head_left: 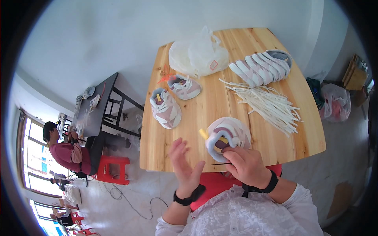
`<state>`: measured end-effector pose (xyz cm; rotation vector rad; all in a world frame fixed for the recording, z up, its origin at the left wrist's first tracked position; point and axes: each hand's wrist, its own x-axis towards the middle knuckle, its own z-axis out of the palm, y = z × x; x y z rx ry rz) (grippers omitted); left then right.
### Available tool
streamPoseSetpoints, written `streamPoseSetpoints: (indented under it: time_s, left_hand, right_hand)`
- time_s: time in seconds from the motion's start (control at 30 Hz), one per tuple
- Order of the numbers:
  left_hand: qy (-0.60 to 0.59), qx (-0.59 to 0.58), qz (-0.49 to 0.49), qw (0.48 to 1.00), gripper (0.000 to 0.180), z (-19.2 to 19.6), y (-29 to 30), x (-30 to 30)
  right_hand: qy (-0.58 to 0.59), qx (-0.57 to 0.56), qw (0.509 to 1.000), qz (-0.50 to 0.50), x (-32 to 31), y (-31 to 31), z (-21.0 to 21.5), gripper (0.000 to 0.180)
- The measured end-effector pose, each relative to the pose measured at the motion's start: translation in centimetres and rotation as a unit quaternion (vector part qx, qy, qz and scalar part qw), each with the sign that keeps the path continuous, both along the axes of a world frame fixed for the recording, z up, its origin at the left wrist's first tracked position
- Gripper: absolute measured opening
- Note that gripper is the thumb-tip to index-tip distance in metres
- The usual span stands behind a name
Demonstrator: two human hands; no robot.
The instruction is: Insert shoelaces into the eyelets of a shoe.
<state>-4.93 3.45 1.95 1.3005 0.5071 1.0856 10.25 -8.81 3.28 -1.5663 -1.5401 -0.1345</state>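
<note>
A pink-and-white sneaker (239, 128) stands near the table's front edge, its grey padded collar toward me. My right hand (247, 164) is closed at the collar's near side. A thin dark pointed tool sticks out leftward from its fingers; the grip itself is partly hidden. To the left of the shoe, my left hand (183, 163) hovers over the table edge, fingers spread and holding nothing. A yellow tab (203, 134) shows at the shoe's left side. Two more sneakers, one nearer (166, 112) and one farther (185, 87), sit at the table's left.
White flat shoelaces (269, 107) lie in a loose pile right of centre. Behind them is a row of nested sneakers (260, 69). A translucent plastic bag (197, 55) stands at the back of the wooden table (212, 102). Left, a person (69, 155) sits at a dark table (92, 112).
</note>
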Motion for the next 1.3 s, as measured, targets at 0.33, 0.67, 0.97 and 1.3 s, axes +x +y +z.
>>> streamPoseSetpoints:
  time_s: [0.33, 0.67, 0.97, 1.3]
  left_hand:
    - [0.261, 0.734, -0.017, 0.627, 0.025, 2.4, 2.9, -0.5]
    - [0.270, 0.735, -0.013, 0.622, 0.020, -1.4, 2.8, -0.9]
    - [0.432, 0.554, 0.027, 0.711, 0.018, -1.7, -0.6, -0.6]
    - [0.400, 0.435, 0.065, 0.804, 0.025, -2.4, -1.2, 1.2]
  right_hand:
    - [-0.070, 0.032, 0.997, 0.018, -0.2, 0.0, -3.0, 0.029]
    - [0.122, -0.055, 0.991, 0.022, -0.7, 1.0, -3.6, 0.028]
    - [0.055, -0.029, 0.998, -0.011, -1.7, 2.3, -5.4, 0.019]
    - [0.166, -0.015, 0.985, -0.038, -1.3, 3.5, -5.5, 0.021]
